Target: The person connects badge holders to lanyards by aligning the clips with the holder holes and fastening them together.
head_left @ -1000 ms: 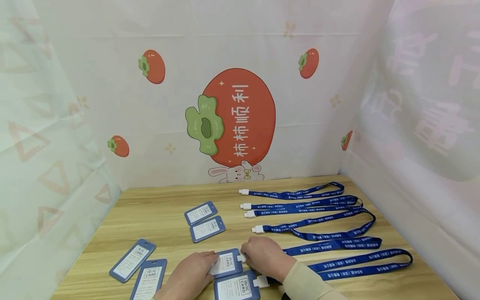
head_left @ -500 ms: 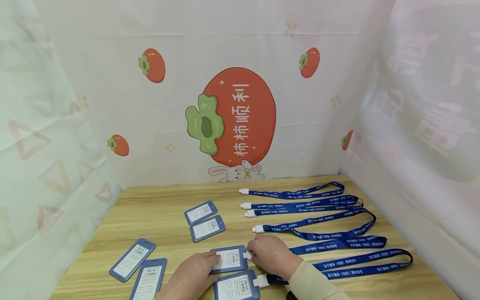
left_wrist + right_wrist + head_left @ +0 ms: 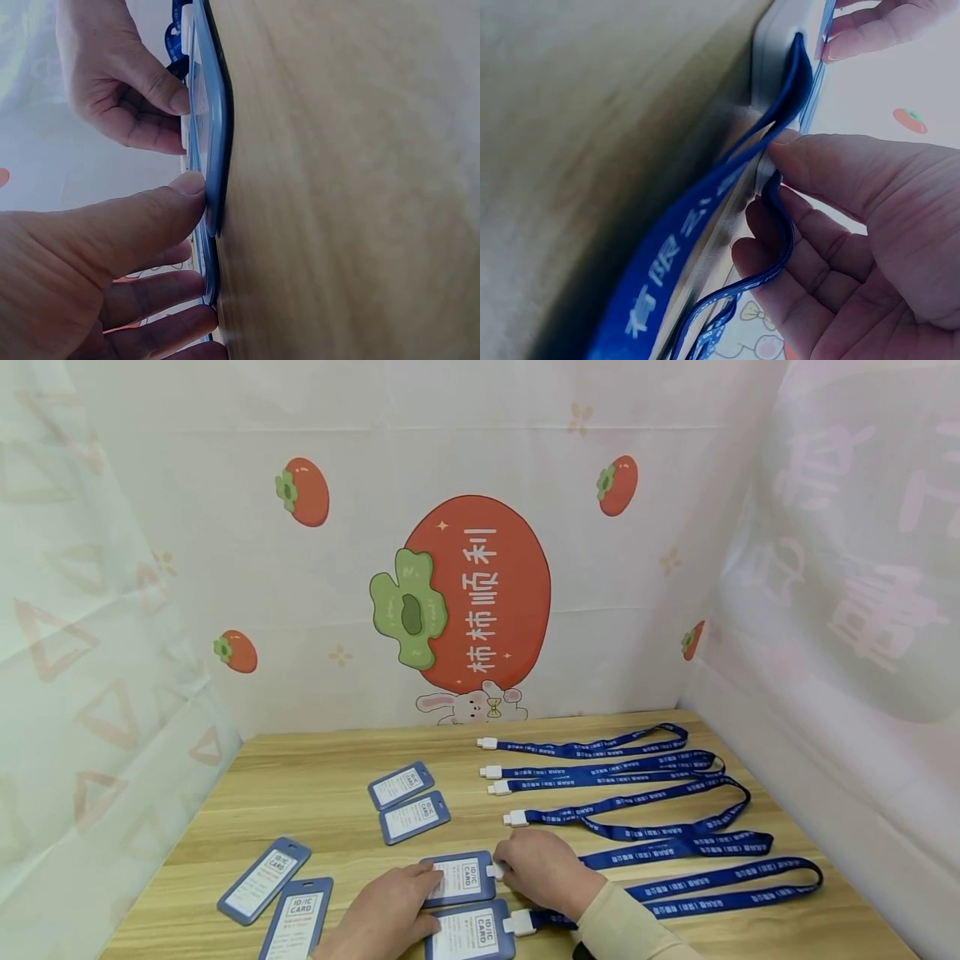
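Two blue ID card holders, a farther one (image 3: 463, 878) and a nearer one (image 3: 471, 935), lie side by side at the table's front. My left hand (image 3: 386, 906) rests its extended fingers on the left end of the farther holder, and its thumb touches the nearer holder's left end. With thumb and fingers, my right hand (image 3: 546, 870) pinches the white clip of the blue lanyard (image 3: 637, 855) at the farther holder's right end; the hand hides most of that clip. The nearer holder is joined to another white lanyard clip (image 3: 521, 923).
Two card holders lie at back centre, including one (image 3: 415, 817); two more lie at front left, including one (image 3: 265, 880). Several lanyards stretch across the right side, among them one with a white clip (image 3: 516, 818). White printed cloth walls (image 3: 360, 568) surround the wooden table (image 3: 315, 768).
The farther holder and my right hand have shifted right, pulling its lanyard along. My left hand followed a little, and its thumb now touches the nearer holder, which has shifted slightly left.
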Motion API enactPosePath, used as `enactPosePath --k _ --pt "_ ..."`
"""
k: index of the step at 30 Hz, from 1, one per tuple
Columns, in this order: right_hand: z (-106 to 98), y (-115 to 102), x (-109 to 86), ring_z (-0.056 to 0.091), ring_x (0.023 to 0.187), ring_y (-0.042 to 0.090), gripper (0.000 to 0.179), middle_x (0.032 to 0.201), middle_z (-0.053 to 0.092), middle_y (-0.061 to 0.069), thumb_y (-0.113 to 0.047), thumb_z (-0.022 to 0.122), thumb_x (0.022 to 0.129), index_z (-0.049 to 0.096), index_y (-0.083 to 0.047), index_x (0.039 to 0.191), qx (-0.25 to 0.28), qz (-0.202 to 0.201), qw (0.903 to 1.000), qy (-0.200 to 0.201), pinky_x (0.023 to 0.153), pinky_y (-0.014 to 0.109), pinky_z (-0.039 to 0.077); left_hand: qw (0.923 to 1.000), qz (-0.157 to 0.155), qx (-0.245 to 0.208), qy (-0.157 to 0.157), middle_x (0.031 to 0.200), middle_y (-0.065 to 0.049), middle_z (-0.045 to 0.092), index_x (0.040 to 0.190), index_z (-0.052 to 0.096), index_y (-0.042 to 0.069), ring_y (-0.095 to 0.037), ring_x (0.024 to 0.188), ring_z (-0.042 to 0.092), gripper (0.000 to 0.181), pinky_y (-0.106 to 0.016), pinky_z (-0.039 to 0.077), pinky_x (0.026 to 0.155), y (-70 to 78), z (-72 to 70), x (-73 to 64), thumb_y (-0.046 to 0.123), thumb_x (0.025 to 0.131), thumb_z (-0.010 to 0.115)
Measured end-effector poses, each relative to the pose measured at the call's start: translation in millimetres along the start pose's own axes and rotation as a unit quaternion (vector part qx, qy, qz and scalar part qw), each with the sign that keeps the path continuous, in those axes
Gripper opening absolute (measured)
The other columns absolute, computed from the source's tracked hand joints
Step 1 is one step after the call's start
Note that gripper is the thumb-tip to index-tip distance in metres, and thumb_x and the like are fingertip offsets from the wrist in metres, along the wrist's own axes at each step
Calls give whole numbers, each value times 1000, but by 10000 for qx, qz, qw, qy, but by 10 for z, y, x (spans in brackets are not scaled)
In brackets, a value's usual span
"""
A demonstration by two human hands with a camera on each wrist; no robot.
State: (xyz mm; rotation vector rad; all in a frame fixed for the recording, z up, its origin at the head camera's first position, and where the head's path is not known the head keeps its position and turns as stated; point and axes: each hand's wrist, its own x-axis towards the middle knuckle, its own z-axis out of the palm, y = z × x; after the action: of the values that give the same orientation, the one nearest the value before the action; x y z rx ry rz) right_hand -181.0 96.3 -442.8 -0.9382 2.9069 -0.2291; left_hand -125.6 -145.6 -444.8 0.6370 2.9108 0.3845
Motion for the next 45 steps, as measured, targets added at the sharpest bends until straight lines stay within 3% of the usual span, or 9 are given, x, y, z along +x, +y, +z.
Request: enactPosePath --k 11,24,45 --pt "20 18 4 53 69 1 15 85 70 -12 -22 78 94 82 -23 108 39 -62 10000 58 72 24 57 9998 -133 96 -79 135 -12 69 130 71 10 -32 119 68 49 -50 57 100 1 5 14 31 88 83" --pt "18 61 -38 56 75 1 18 92 73 -11 -23 78 94 82 -23 112 106 -41 9999 115 77 26 59 9998 -26 219 -11 131 -9 72 120 75 9 -26 112 72 39 -45 60 95 2 7 23 30 87 83" --pt "-20 335 -201 63 80 7 15 94 75 -9 -21 79 92 83 -21 107 179 509 9985 -1 83 36 62 9999 35 151 14 131 -10 72 118 75 9 -25 111 72 37 -44 61 94 -14 22 23 28 87 83"
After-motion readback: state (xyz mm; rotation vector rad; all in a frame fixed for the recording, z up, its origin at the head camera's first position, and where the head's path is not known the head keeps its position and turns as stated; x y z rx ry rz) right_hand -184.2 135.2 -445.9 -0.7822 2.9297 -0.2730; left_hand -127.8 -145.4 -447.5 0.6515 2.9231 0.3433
